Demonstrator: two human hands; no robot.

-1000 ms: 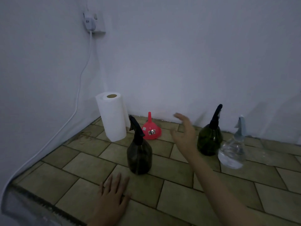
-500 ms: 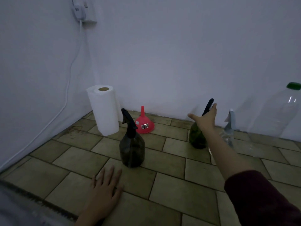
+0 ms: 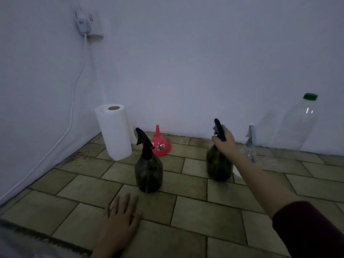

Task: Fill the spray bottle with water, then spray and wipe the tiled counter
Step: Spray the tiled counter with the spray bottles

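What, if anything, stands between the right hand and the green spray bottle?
Nothing visible. The right hand already grips the black sprayer head of the green spray bottle; the clear sprayer stands behind its arm.

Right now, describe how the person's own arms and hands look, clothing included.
Both hands are bare: no gloves, rings or watch show on the left hand or the right hand. The right forearm is uncovered up to a dark maroon sleeve pushed back near the elbow. The left arm shows only a short bare stretch at the wrist before the picture's bottom edge cuts it off; no sleeve is visible there.
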